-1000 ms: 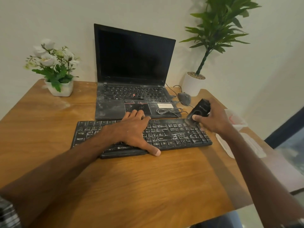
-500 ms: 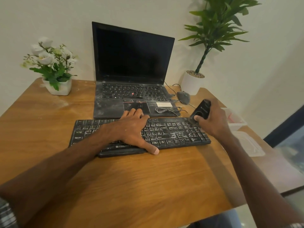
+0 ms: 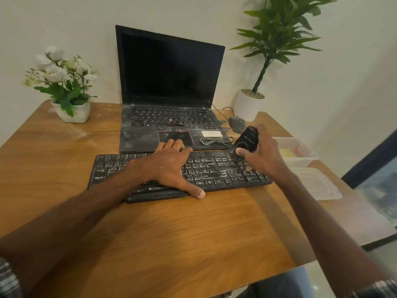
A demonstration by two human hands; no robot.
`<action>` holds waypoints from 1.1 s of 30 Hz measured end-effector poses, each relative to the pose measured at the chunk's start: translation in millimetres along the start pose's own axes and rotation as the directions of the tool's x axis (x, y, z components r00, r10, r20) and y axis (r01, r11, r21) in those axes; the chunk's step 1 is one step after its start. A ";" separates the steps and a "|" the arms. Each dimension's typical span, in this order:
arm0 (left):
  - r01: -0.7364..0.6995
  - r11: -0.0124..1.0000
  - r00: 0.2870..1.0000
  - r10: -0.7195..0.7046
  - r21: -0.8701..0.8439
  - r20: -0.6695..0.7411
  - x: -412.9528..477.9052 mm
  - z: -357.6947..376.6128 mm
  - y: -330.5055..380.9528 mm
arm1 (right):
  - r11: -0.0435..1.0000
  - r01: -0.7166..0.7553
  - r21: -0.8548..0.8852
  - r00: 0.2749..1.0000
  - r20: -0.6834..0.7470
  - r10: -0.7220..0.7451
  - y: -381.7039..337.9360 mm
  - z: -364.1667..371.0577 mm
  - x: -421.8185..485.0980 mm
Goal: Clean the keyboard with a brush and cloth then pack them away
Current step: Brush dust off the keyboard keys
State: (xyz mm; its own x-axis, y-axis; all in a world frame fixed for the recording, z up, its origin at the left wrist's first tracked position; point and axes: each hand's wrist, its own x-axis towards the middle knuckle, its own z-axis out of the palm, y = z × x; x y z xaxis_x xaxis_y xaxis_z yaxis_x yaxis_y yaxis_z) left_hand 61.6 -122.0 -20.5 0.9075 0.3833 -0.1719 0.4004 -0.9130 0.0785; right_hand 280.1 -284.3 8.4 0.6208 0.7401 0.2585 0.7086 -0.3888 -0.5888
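- The left hand [image 3: 169, 166] is lying flat on the dusty keyboard [image 3: 217, 176], fingers straight, thumb over its near edge.
- The right hand [image 3: 263, 157] is gripping the black brush [image 3: 247, 140], fingers curled round it, bristles touching keys toward the right end.
- The keyboard is sitting just before the laptop [image 3: 169, 117].

Keyboard [image 3: 214, 175] front edge: carried "ZEBRONICS" in white.
Brush [image 3: 248, 139] body: bore a white logo and lettering, too small to read.
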 end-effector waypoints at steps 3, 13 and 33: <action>-0.003 1.000 1.000 0.003 -0.003 -0.003 -0.9 -0.2 0.9 | 0.994 -0.028 -0.110 0.999 -0.039 0.024 8.1 -14.5 7.3; 0.005 1.000 1.000 -0.005 -0.014 -0.002 0.5 1.1 -0.1 | 0.996 0.067 -0.058 0.998 0.024 -0.066 -13.7 10.0 -5.7; -0.002 1.000 1.000 0.001 -0.009 -0.017 -0.8 -0.2 0.7 | 0.999 0.000 -0.052 1.000 -0.020 -0.002 0.6 0.5 -5.7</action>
State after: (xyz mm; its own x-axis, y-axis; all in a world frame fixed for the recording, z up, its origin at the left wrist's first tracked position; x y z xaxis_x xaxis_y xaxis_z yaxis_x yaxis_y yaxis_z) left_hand 61.3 -122.9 -20.0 0.9101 0.3842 -0.1553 0.4001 -0.9122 0.0880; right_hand 276.8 -288.5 6.2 0.6264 0.7294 0.2749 0.7254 -0.4165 -0.5480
